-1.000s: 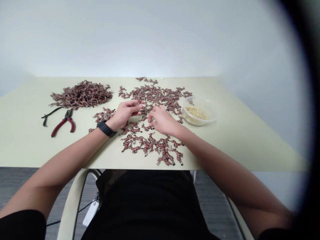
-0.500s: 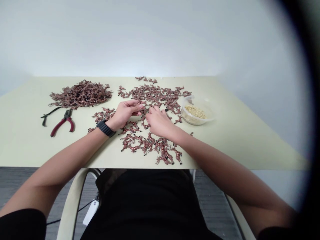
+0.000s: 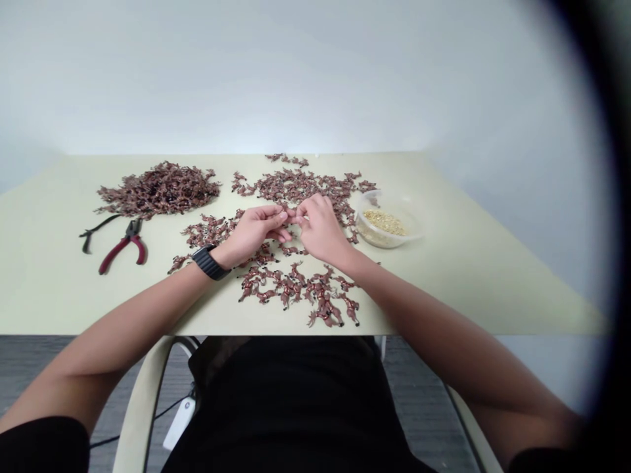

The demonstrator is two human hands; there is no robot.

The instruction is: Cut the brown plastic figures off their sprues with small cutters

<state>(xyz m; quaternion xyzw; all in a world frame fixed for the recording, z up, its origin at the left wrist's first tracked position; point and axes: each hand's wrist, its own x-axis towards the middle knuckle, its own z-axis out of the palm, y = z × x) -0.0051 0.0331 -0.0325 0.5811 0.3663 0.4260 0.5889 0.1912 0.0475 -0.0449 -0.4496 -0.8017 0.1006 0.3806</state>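
My left hand (image 3: 263, 225), with a black watch band (image 3: 210, 263) at the wrist, is pinched at thumb and forefinger over the middle of the table. My right hand (image 3: 321, 230) meets it from the right, its fingertips also closed together. Whatever small thing sits between the two sets of fingertips is too small and blurred to make out. Around and beneath the hands lie many small shiny brown deer figures: a near group (image 3: 290, 284), a group by the left wrist (image 3: 210, 230) and a dense far group (image 3: 296, 184).
A large heap of brown deer figures (image 3: 162, 189) stands at the far left. In front of it lie red-handled pliers (image 3: 118, 251) and a thin black tool (image 3: 93, 230). A clear plastic tub (image 3: 379, 238) of small gold-coloured bits (image 3: 387, 222) sits right of my right hand.
My right hand has risen from the figures on the table, and its fingertips now meet those of my left hand. The left hand has shifted only slightly.
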